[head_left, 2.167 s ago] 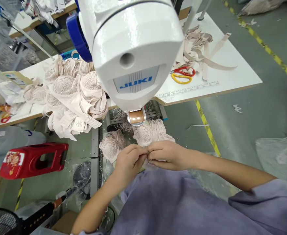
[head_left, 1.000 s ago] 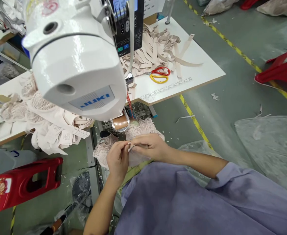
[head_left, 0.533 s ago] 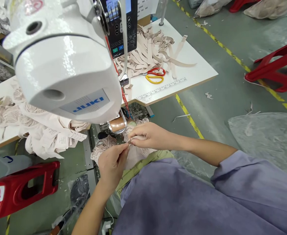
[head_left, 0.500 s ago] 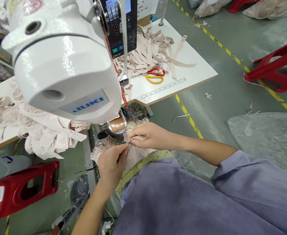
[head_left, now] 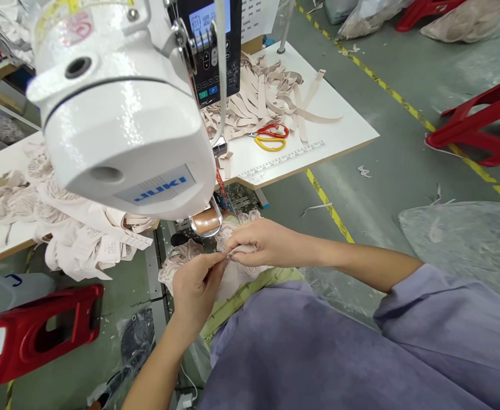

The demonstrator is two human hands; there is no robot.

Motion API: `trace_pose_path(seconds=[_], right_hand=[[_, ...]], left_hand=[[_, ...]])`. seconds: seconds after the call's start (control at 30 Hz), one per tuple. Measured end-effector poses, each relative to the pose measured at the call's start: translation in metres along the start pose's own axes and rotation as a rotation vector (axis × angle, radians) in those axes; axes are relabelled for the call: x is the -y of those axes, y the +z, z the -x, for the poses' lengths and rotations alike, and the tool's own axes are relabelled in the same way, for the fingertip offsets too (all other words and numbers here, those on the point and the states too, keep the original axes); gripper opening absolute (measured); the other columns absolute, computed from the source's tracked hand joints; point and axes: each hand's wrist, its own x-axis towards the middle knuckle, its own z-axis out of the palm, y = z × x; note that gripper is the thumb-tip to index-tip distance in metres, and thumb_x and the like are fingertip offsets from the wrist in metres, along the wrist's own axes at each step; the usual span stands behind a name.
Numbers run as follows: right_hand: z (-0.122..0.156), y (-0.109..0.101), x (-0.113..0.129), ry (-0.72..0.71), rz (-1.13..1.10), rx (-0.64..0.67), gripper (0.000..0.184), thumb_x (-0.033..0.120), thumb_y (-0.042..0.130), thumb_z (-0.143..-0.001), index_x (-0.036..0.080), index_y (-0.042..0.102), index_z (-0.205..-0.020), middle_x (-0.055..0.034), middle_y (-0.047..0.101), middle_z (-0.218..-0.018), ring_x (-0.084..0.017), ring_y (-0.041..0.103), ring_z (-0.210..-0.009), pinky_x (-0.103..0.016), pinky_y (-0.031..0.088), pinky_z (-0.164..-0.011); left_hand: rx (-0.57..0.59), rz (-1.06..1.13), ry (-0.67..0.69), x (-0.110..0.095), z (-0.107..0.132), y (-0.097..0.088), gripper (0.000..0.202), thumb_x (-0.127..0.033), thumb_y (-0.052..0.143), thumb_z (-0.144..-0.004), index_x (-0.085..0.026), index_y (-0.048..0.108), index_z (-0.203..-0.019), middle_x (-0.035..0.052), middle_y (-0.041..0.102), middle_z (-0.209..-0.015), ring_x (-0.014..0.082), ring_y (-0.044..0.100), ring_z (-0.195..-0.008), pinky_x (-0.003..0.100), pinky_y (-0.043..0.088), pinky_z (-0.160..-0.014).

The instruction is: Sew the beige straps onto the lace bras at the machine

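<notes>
Pinched between the fingertips of the left hand (head_left: 196, 285) and the right hand (head_left: 261, 242), a pale, sheer lace garment (head_left: 234, 280) bunches around and beneath both, its pinched part mostly hidden by the fingers. Just beyond the hands looms a glossy, rounded sewing machine head (head_left: 130, 136), which covers part of the ruffled lace heap (head_left: 79, 245) past the left hand. Beyond the right hand, the smooth white counter (head_left: 346, 131) bears flat, curling fabric strips (head_left: 261, 97) and scissors (head_left: 271, 147), with grey-green floor (head_left: 382, 193) farther right.
</notes>
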Motion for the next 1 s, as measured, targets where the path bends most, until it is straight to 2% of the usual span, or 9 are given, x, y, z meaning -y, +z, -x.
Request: trace_pose_path(seconds=[0.13, 0.23, 0.33, 0.43, 0.57, 0.67, 0.77, 0.9, 1.0], right_hand=[[0.001, 0.000, -0.002, -0.048, 0.050, -0.010, 0.017, 0.023, 0.058, -0.093, 0.018, 0.073, -0.097, -0.0030, 0.075, -0.086, -0.014, 0.063, -0.072, -0.025, 0.041, -0.067], [0.005, 0.005, -0.005, -0.082, 0.105, -0.032, 0.018, 0.026, 0.057, -0.096, 0.017, 0.072, -0.100, -0.0035, 0.075, -0.088, -0.014, 0.064, -0.075, -0.025, 0.042, -0.069], [0.007, 0.012, -0.006, -0.147, 0.188, -0.127, 0.019, 0.027, 0.055, -0.097, 0.018, 0.072, -0.098, -0.0039, 0.071, -0.085, -0.015, 0.062, -0.078, -0.025, 0.040, -0.068], [-0.001, 0.012, -0.006, -0.186, 0.278, -0.228, 0.020, 0.024, 0.052, -0.095, 0.018, 0.071, -0.091, -0.0046, 0.064, -0.081, -0.015, 0.056, -0.075, -0.026, 0.037, -0.066], [-0.033, -0.005, -0.006, -0.071, 0.258, -0.139, 0.016, 0.025, 0.056, -0.089, 0.018, 0.070, -0.087, -0.0025, 0.062, -0.081, -0.013, 0.052, -0.070, -0.025, 0.033, -0.063], [-0.056, -0.019, -0.003, 0.024, 0.313, -0.062, 0.017, 0.023, 0.054, -0.086, 0.017, 0.067, -0.075, -0.0025, 0.062, -0.080, -0.012, 0.048, -0.068, -0.026, 0.028, -0.060], [-0.066, -0.024, 0.003, 0.064, 0.410, -0.013, 0.019, 0.020, 0.052, -0.084, 0.017, 0.057, -0.066, -0.0012, 0.055, -0.069, -0.011, 0.039, -0.061, -0.029, 0.021, -0.057], [-0.067, -0.023, 0.010, 0.104, 0.482, 0.016, 0.024, 0.018, 0.051, -0.083, 0.017, 0.046, -0.060, 0.0013, 0.042, -0.058, -0.010, 0.027, -0.054, -0.031, 0.017, -0.056], [-0.065, -0.020, 0.005, 0.086, 0.505, -0.025, 0.024, 0.019, 0.054, -0.083, 0.017, 0.049, -0.060, 0.0008, 0.044, -0.061, -0.011, 0.028, -0.055, -0.031, 0.018, -0.055]], left_hand=[[0.107, -0.052, -0.001, 0.001, -0.006, -0.004, 0.019, -0.022, 0.058, -0.097, -0.021, 0.072, -0.109, 0.0010, 0.076, -0.080, 0.0130, 0.068, -0.064, 0.022, 0.046, -0.056], [0.208, -0.139, 0.051, 0.003, -0.009, -0.004, 0.020, -0.023, 0.051, -0.100, -0.019, 0.071, -0.105, 0.0015, 0.074, -0.077, 0.0141, 0.066, -0.064, 0.023, 0.042, -0.055], [0.137, -0.227, 0.110, 0.002, -0.009, -0.001, 0.023, -0.025, 0.047, -0.101, -0.017, 0.067, -0.092, 0.0027, 0.069, -0.071, 0.0160, 0.063, -0.062, 0.025, 0.038, -0.054], [0.083, -0.197, 0.037, -0.001, -0.010, 0.004, 0.025, -0.026, 0.044, -0.102, -0.018, 0.063, -0.088, 0.0017, 0.068, -0.071, 0.0144, 0.061, -0.059, 0.025, 0.037, -0.054], [-0.030, -0.233, -0.106, 0.011, -0.017, 0.006, 0.020, -0.033, 0.051, -0.101, -0.020, 0.064, -0.095, -0.0035, 0.065, -0.066, 0.0115, 0.058, -0.053, 0.023, 0.035, -0.053], [-0.138, -0.422, 0.126, 0.035, -0.023, 0.004, 0.019, -0.027, 0.055, -0.099, -0.020, 0.066, -0.112, -0.0025, 0.066, -0.067, 0.0127, 0.058, -0.056, 0.025, 0.033, -0.055], [-0.108, -0.515, 0.418, 0.057, -0.027, 0.000, 0.037, -0.011, 0.049, -0.097, -0.022, 0.060, -0.130, 0.0012, 0.069, -0.077, 0.0140, 0.059, -0.064, 0.027, 0.036, -0.063], [-0.066, -0.559, 0.517, 0.074, -0.030, -0.004, 0.054, -0.008, 0.048, -0.094, -0.023, 0.046, -0.146, 0.0024, 0.068, -0.081, 0.0152, 0.057, -0.065, 0.030, 0.037, -0.064], [-0.032, -0.626, 0.555, 0.076, -0.032, -0.005, 0.056, -0.010, 0.049, -0.093, -0.023, 0.044, -0.148, 0.0009, 0.064, -0.075, 0.0157, 0.054, -0.060, 0.032, 0.034, -0.060]])
